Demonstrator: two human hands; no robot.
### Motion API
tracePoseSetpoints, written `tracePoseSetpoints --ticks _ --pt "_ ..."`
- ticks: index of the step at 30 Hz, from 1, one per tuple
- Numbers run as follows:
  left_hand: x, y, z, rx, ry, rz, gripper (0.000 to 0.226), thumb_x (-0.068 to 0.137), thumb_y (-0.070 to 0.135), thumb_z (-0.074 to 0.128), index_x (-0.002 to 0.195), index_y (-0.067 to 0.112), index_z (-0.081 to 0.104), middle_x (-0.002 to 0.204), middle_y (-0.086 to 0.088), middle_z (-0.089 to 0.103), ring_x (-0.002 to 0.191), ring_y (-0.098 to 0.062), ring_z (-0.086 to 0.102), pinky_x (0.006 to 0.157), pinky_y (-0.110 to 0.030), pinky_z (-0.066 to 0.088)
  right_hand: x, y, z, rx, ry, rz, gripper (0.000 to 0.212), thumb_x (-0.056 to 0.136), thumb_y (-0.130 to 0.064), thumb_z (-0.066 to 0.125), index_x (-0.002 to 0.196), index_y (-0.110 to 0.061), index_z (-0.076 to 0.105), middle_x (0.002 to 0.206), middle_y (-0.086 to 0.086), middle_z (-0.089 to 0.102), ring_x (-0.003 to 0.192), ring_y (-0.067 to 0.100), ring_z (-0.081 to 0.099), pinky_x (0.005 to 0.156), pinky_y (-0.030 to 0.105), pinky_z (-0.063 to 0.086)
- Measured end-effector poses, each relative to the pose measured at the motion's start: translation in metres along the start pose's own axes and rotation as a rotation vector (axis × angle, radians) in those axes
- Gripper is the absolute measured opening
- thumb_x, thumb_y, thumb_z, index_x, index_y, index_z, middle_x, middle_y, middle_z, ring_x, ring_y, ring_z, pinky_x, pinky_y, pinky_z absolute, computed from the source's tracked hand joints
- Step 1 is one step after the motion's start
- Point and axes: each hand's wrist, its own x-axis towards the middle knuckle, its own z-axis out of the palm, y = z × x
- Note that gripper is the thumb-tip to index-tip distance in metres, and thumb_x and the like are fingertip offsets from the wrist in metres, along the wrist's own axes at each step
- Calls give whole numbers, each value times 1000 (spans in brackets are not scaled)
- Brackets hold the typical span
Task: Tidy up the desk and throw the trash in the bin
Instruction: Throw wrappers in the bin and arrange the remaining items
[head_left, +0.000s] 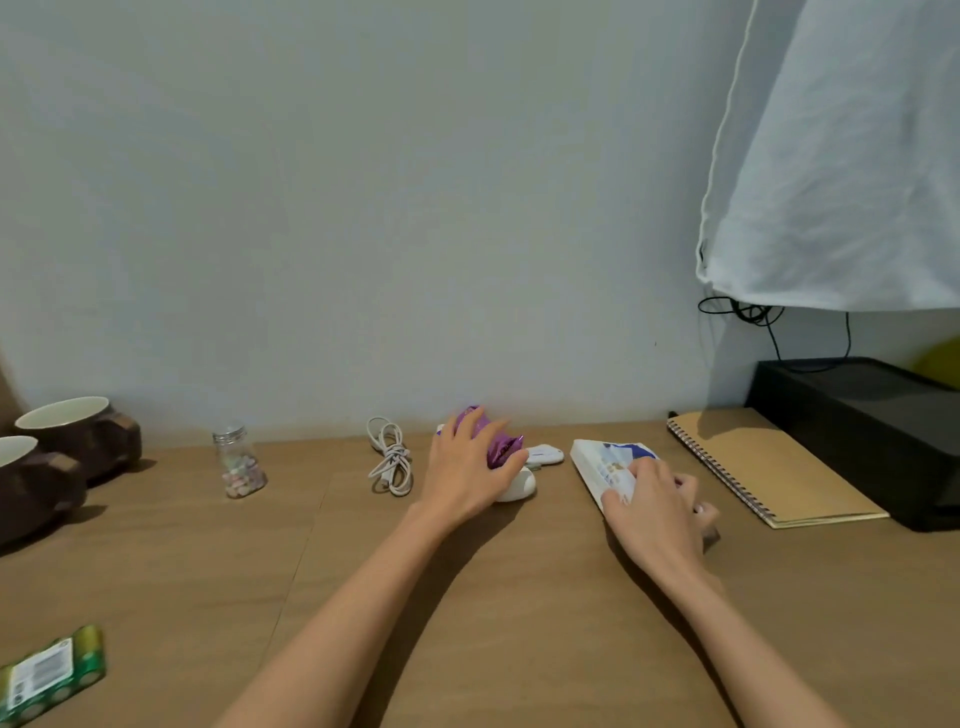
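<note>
Closest to us, at the near left edge of the wooden desk (467, 649), lies a green pack (52, 670) with a white label, partly cut off by the frame. Both bare forearms reach away from us across the middle of the desk.

Out to the right, the right hand (660, 512) is down on the near end of a white-and-blue packet (608, 462). Its fingers are bent and closed on the packet's edge, and the packet lies flat on the desk. Just right of it sits a tan spiral notebook (763, 467), also flat, apart from the packet.

Now the centre, a touch farther off: the left hand (467, 473) is draped over a crumpled purple wrapper (496, 439), fingers curled round it and thumb stretched out to the right. Under that thumb we see a rounded white object (519, 486); what it is, we cannot tell. A smaller white item (545, 454) lies just beyond it, between the two hands.

Left of the left hand there is a coiled white cable (390, 462), then a small glass jar (239, 462) standing upright with pale bits inside. At the far left, two brown mugs (78, 431) sit side by side.

Far right, a black box (872, 431) stands against the wall beyond the notebook, with black cords (753, 312) above it and a white cloth (841, 156) hanging over the corner.
</note>
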Motion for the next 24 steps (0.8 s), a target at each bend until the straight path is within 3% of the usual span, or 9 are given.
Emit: tracePoseSetpoints --ticks 5,10,15,21,24 --pt "34 17 14 132 -214 32 58 86 64 40 139 39 40 154 3 29 145 -29 10 115 -57 10 7 6 4 82 54 -4 30 88 -26 54 117 -21 48 128 1 51 126 22 33 104 46 23" --pt "52 26 22 250 -368 69 52 90 61 36 138 41 42 146 -1 43 137 -28 28 110 -61 12 14 12 7 91 101 -3 30 87 -25 55 116 -22 51 125 -1 54 124 19 37 105 44 20" --pt "50 21 26 264 -330 43 39 93 52 38 126 41 57 123 -1 64 125 -26 41 111 -59 13 18 15 11 77 118 -15 30 86 -26 56 116 -22 52 125 0 55 123 19 40 105 44 21" --pt "37 15 15 216 -325 35 40 90 61 40 118 42 63 112 3 68 116 -22 48 103 -50 22 19 15 12 99 95 -68 24 86 -28 57 110 -23 52 122 -3 56 120 18 42 106 45 22" --pt "20 13 2 201 -320 25 40 90 60 42 118 40 63 112 1 68 121 -22 46 108 -54 20 19 14 12 168 67 -125 17 86 -27 56 103 -24 52 114 -7 57 115 16 44 107 45 21"
